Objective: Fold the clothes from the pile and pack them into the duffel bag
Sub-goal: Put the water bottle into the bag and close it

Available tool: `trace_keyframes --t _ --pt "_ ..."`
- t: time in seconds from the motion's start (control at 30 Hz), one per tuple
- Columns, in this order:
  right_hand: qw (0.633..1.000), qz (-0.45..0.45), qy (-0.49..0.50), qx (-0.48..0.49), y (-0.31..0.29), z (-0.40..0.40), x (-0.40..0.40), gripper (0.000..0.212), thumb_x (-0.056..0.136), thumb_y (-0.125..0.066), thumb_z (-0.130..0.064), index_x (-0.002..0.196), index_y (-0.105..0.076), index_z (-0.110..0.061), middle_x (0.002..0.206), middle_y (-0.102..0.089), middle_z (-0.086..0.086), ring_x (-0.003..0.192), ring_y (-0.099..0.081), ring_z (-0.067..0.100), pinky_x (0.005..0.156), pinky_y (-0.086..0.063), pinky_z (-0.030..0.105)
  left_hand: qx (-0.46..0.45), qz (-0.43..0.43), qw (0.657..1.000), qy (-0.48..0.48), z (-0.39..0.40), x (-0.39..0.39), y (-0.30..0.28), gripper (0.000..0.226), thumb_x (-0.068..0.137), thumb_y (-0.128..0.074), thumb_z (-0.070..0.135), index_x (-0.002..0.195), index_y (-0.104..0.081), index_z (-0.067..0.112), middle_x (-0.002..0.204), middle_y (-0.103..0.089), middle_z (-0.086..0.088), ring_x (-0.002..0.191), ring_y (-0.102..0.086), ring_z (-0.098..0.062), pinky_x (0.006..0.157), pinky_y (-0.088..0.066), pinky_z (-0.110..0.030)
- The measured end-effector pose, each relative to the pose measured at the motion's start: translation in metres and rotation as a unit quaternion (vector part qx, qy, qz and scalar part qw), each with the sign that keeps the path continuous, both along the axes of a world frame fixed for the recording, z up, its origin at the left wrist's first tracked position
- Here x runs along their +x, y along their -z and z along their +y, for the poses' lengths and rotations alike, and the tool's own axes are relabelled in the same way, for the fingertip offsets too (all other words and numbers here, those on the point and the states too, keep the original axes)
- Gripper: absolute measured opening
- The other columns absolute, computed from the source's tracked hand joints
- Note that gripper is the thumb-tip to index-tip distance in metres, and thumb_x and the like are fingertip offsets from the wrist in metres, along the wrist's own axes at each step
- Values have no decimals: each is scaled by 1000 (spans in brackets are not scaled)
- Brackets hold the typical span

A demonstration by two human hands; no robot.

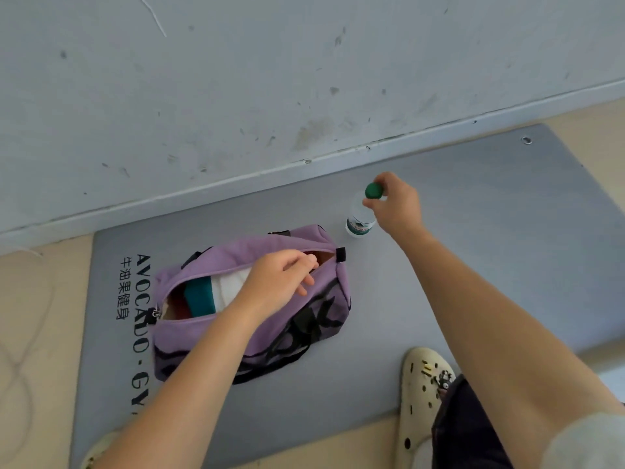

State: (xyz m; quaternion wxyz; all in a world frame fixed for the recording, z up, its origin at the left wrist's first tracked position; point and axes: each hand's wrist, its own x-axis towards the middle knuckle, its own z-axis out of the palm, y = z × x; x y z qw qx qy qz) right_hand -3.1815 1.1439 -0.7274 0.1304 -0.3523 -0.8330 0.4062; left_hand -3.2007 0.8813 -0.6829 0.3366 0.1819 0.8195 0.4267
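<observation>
Mat (439, 265), grey, by scuffed wall (236, 79); left fingers (304, 269) curl at bag (270, 245); right fingers (382, 179) pinch bottle (359, 218).

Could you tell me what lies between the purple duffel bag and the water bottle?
Nothing: in the head view only a bare strip of the grey gym mat separates the purple fabric duffel bag from the clear green-capped plastic water bottle.

Scuffed grey wall (236, 79) (marks all over) meets beige floor (37, 299); grey mat (473, 214) lies below.
</observation>
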Motion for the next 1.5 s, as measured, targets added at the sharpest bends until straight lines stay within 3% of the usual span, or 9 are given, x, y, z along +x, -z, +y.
trace_keyframes --t 0.23,0.4,0.53,0.7,0.83,1.07,1.17,1.3,1.5 --pt "996 20 -64 61 -122 -31 24 35 75 -79 -31 106 -67 -18 94 -70 -3 87 -64 12 78 -48 26 66 56 995 -50 -8 12 -46 4 87 -63 46 87 -66 43 92 -68 21 74 -59 13 64 -43 -13" --pt "981 36 -191 1 -225 -81 53 28 70 -83 -36 93 -67 -33 85 -73 -16 85 -68 2 76 -52 18 128 51 990 -40 -11 39 -98 63 72 -80 49 127 -50 38 126 -53 18 107 -52 8 85 -46 -22" --pt "963 89 -228 -114 -252 -130 69 26 76 -81 -33 98 -70 -23 87 -76 -4 86 -71 13 75 -58 27 167 17 983 -77 -51 61 -123 60 53 -84 56 107 -59 44 101 -71 22 91 -67 4 77 -55 -25" --pt "917 -19 -334 -220 -220 -182 88 64 77 -77 -46 128 -54 -15 118 -68 2 103 -68 13 83 -59 36 207 -17 964 -164 -112 70 -128 54 50 -84 61 98 -64 48 96 -73 21 87 -70 2 73 -55 -23" --pt "857 -78 -431 -271 -174 -227 96 43 81 -76 -38 120 -64 -25 115 -71 -7 109 -66 9 97 -52 37 234 -37 943 -234 -140 61 -121 61 50 -86 51 105 -67 33 96 -75 12 86 -72 -6 62 -55 -18" --pt "864 -57 -390 -312 -116 -240 89 41 76 -81 -33 114 -66 -29 110 -73 -6 104 -69 11 80 -56 24 203 -96 964 -142 -136 53 -81 48 61 -85 50 105 -70 37 104 -75 7 97 -71 -12 78 -57 -30" --pt "890 -84 -342 -290 -89 -217 89 40 74 -84 -28 111 -69 -24 103 -75 -9 95 -70 7 70 -54 15 238 -174 920 -259 -142 40 -39 33 84 -71 46 109 -68 24 103 -71 1 94 -68 -16 67 -54 -23" --pt "906 -106 -274 -304 -59 -181 87 29 77 -82 -25 103 -71 -22 96 -76 -10 84 -71 3 61 -50 11 0 -222 890 -398 -152 61 38 30 87 -69 41 76 -63 14 76 -64 -5 56 -57 -13 49 -46 -24" --pt "864 -171 -344 -327 -27 -181 52 36 80 -78 -32 113 -69 -22 111 -73 -6 102 -69 11 82 -54 21 -35 -267 881 -388 -145 75 93 31 85 -71 40 74 -65 11 67 -67 -2 44 -59 -11 46 -43 -22"
